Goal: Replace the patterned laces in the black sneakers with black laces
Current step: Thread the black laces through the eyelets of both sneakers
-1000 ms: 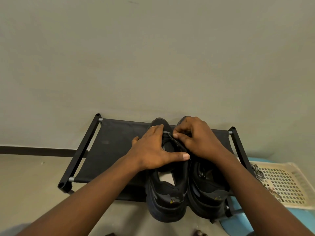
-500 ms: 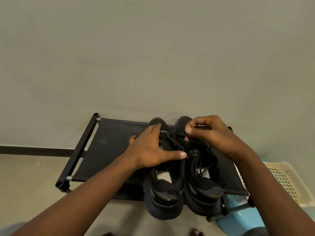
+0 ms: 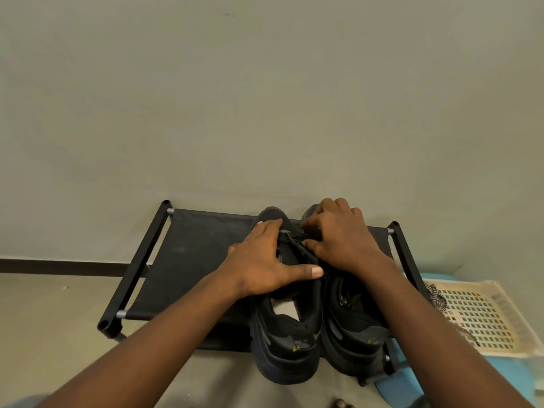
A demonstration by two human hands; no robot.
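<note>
Black sneakers [image 3: 287, 348] on rack [image 3: 191, 260] by basket [image 3: 485, 319]; left hand [image 3: 262, 266] flat, right hand [image 3: 341, 237] tight on lace [image 3: 294, 241].

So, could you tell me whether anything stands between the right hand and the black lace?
Nothing visible does. The right hand pinches the lace over the left sneaker; the left hand rests flat on that sneaker, beside the lace, not across it.

Two shoes stood side by side on the right half of the rack [image 3: 188, 260], the left shoe [image 3: 282, 346] touching the right shoe [image 3: 353, 340], heels jutting over its near edge. The left hand [image 3: 265, 260] and right hand [image 3: 341, 234] lay on them (one each). Right of the rack sat a basket [image 3: 459, 282], with laces [image 3: 438, 298] over its left rim.
</note>
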